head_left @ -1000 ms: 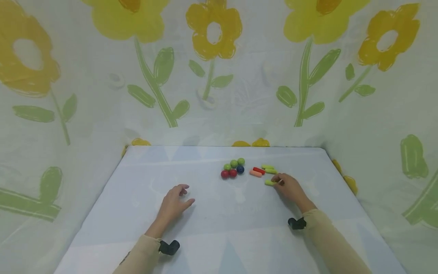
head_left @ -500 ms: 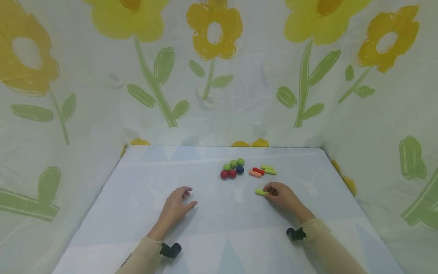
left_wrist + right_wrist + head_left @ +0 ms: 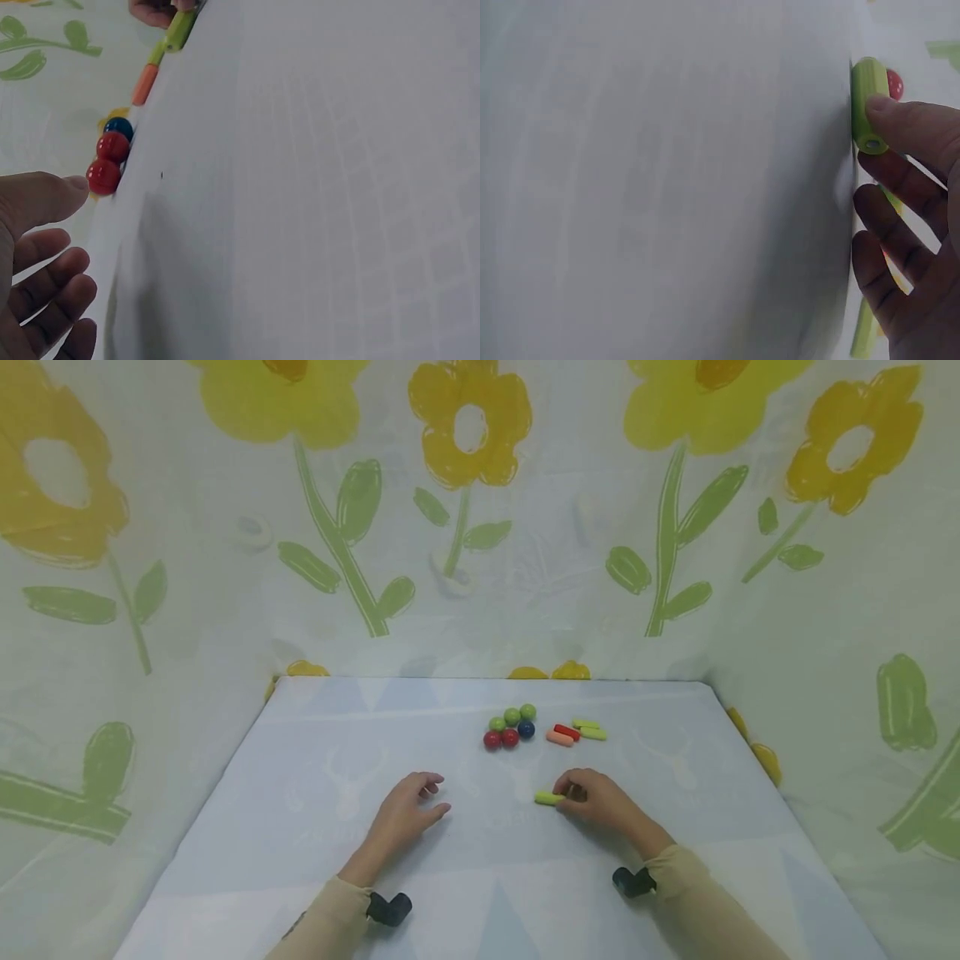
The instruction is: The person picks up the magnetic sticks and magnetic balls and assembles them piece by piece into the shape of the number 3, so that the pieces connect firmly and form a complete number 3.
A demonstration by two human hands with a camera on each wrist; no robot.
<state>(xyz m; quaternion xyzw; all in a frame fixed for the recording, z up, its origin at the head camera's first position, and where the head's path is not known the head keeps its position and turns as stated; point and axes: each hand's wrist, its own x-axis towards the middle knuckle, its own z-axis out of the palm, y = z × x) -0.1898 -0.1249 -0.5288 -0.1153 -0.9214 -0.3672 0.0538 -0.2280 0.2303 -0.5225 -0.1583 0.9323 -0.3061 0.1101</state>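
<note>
My right hand (image 3: 600, 799) pinches one end of a short yellow-green stick (image 3: 548, 797) between thumb and fingers, low over the table. In the right wrist view this stick (image 3: 868, 105) is a ridged cylinder with a small hole in its end; the thumb lies on its side. To the left, my left hand (image 3: 405, 810) hovers with relaxed, spread fingers and holds nothing. Its thumb overlaps a red ball (image 3: 103, 177) in the left wrist view. Farther back lie a peach stick (image 3: 559, 738), a red stick (image 3: 567, 732) and two more yellow-green sticks (image 3: 593, 734).
Left of the sticks sits a cluster of shiny balls: two red balls (image 3: 501, 739), a dark blue ball (image 3: 527, 729) and three green balls (image 3: 512, 717). A pale patterned cloth covers the table (image 3: 300, 843). Flower-printed curtains (image 3: 540, 568) stand behind and at both sides.
My right hand has brought the yellow-green stick left and toward the front, away from the other sticks. My left hand has shifted a little to the right.
</note>
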